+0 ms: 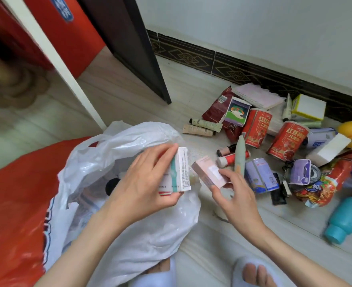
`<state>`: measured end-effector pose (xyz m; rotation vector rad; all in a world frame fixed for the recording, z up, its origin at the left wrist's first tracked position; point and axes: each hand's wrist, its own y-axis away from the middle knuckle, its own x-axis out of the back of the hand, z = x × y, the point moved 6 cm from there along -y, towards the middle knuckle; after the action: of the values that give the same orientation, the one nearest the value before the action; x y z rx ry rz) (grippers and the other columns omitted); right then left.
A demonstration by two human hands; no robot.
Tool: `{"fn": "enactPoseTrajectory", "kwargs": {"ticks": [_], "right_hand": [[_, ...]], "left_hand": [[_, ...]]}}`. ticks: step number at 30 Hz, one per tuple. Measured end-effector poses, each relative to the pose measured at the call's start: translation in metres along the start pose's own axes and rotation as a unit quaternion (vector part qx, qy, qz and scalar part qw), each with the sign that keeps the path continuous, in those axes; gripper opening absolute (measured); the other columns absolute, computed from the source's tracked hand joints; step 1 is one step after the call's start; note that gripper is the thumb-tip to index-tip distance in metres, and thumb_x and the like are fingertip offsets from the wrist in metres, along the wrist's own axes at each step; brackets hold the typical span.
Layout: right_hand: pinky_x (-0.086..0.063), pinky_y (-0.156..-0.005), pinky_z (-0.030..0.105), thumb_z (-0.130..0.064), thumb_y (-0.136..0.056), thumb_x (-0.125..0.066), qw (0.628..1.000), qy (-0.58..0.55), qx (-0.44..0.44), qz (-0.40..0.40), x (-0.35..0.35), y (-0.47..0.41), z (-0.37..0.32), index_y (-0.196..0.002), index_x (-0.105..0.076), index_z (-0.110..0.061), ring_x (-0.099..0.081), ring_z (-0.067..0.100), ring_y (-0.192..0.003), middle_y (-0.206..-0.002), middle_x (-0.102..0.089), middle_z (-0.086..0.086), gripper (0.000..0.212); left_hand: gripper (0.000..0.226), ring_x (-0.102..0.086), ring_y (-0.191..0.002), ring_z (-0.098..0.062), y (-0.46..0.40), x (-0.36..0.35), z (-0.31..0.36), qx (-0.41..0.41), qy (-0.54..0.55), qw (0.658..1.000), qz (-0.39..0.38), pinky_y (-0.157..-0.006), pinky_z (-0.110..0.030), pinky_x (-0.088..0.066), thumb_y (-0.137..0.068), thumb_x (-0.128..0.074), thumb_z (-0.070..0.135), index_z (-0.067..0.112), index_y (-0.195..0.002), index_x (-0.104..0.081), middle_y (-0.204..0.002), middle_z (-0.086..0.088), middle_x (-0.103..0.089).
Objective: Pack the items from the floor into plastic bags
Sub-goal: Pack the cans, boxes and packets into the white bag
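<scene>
A white plastic bag (142,230) lies open on the floor in front of me, with dark and pale items inside. My left hand (144,179) grips a white box with a green stripe (180,170) over the bag's mouth. My right hand (235,197) pinches a small pink box (207,171) just right of the bag. A red plastic bag (15,204) lies at the left. Loose items are piled on the floor at the right: two red cans (288,139), a blue can (258,175), a teal bottle (345,220), tubes (200,129) and snack packets (324,187).
A dark door (133,48) stands open behind the bag, beside a white frame post (52,56). A notebook (258,96) and white boxes (310,106) lie by the wall's dark skirting. My feet in pale slippers (254,272) are at the bottom edge.
</scene>
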<state>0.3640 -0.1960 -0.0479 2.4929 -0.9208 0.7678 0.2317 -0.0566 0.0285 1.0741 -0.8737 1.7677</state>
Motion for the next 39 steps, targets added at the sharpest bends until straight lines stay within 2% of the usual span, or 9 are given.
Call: {"fn": "enactPoseTrajectory", "kwargs": {"ticks": [6, 11, 17, 19, 24, 27, 31, 35, 39], "right_hand": [[-0.032, -0.080, 0.015, -0.020, -0.082, -0.065, 0.997, 0.017, 0.047, -0.057, -0.038, -0.028, -0.042, -0.111, -0.059, -0.013, -0.050, 0.009, -0.091, -0.099, -0.053, -0.005, 0.030], [-0.029, -0.078, 0.013, -0.023, -0.084, -0.062, 0.996, 0.024, 0.058, -0.067, -0.059, -0.054, -0.065, -0.110, -0.060, -0.014, -0.050, 0.010, -0.091, -0.100, -0.055, -0.004, 0.029], [-0.030, -0.080, 0.019, -0.029, -0.087, -0.057, 0.990, 0.060, 0.041, -0.120, -0.085, -0.073, -0.077, -0.116, -0.056, -0.015, -0.049, 0.015, -0.100, -0.098, -0.047, -0.004, 0.032], [-0.030, -0.080, 0.019, -0.029, -0.087, -0.057, 0.989, 0.071, 0.039, -0.124, -0.091, -0.077, -0.079, -0.116, -0.056, -0.015, -0.050, 0.016, -0.102, -0.099, -0.048, -0.003, 0.032], [-0.030, -0.079, 0.019, -0.031, -0.087, -0.055, 0.992, 0.063, 0.063, -0.094, -0.094, -0.080, -0.091, -0.111, -0.057, -0.017, -0.046, 0.011, -0.095, -0.104, -0.053, -0.002, 0.028], [-0.031, -0.080, 0.018, -0.030, -0.088, -0.057, 0.984, 0.071, 0.116, -0.111, -0.099, -0.075, -0.100, -0.111, -0.059, -0.018, -0.046, 0.008, -0.094, -0.108, -0.055, -0.003, 0.027], [-0.039, -0.086, 0.023, -0.029, -0.088, -0.058, 0.965, 0.108, 0.158, -0.178, -0.119, -0.076, -0.112, -0.111, -0.060, -0.014, -0.051, 0.015, -0.102, -0.118, -0.053, 0.001, 0.028], [-0.046, -0.087, 0.035, -0.024, -0.089, -0.056, 0.966, 0.140, 0.129, -0.175, -0.142, -0.084, -0.109, -0.106, -0.058, -0.010, -0.055, 0.026, -0.101, -0.121, -0.050, 0.005, 0.022], [-0.047, -0.086, 0.036, -0.019, -0.089, -0.057, 0.954, 0.184, 0.143, -0.190, -0.157, -0.084, -0.100, -0.103, -0.061, -0.006, -0.056, 0.028, -0.102, -0.121, -0.054, 0.008, 0.019]], "left_hand": [[0.085, -0.054, -0.107, -0.030, 0.001, -0.001, -0.062, 0.069, -0.089, 0.991, -0.070, -0.088, -0.042, -0.044, -0.064, -0.045, 0.060, 0.007, -0.130, -0.048, -0.117, -0.011, -0.058], [0.086, -0.043, -0.117, -0.027, -0.016, 0.007, -0.101, 0.102, -0.147, 0.980, -0.083, -0.096, -0.042, -0.024, -0.065, -0.038, 0.066, 0.016, -0.135, -0.043, -0.125, -0.005, -0.054], [0.034, -0.024, -0.135, -0.026, -0.010, -0.006, -0.140, 0.129, -0.170, 0.964, -0.156, -0.106, -0.045, -0.015, -0.088, -0.052, 0.042, 0.031, -0.120, -0.057, -0.136, 0.005, -0.048], [0.030, -0.031, -0.131, -0.030, -0.002, -0.004, -0.151, 0.135, -0.148, 0.972, -0.119, -0.104, -0.046, -0.021, -0.088, -0.056, 0.029, 0.029, -0.117, -0.062, -0.134, -0.003, -0.049], [0.050, -0.050, -0.109, -0.038, 0.013, 0.011, -0.176, 0.175, -0.112, 0.978, -0.013, -0.088, -0.050, -0.045, -0.076, -0.071, 0.010, 0.015, -0.123, -0.055, -0.123, -0.017, -0.051], [0.048, -0.052, -0.104, -0.037, 0.016, 0.008, -0.191, 0.196, -0.107, 0.975, -0.002, -0.081, -0.048, -0.049, -0.077, -0.070, 0.011, 0.013, -0.123, -0.055, -0.118, -0.018, -0.054], [0.012, -0.060, -0.076, -0.036, 0.011, 0.014, -0.194, 0.169, -0.088, 0.980, 0.064, -0.062, -0.045, -0.051, -0.084, -0.059, 0.007, 0.004, -0.092, -0.067, -0.085, -0.016, -0.064], [0.027, -0.060, -0.067, -0.032, 0.008, 0.025, -0.193, 0.145, -0.099, 0.976, 0.126, -0.053, -0.041, -0.050, -0.087, -0.045, 0.018, 0.003, -0.081, -0.066, -0.074, -0.013, -0.063], [0.020, -0.060, -0.068, -0.031, 0.010, 0.037, -0.191, 0.144, -0.106, 0.967, 0.182, -0.050, -0.040, -0.049, -0.088, -0.049, 0.012, 0.001, -0.085, -0.065, -0.077, -0.014, -0.063]]}}
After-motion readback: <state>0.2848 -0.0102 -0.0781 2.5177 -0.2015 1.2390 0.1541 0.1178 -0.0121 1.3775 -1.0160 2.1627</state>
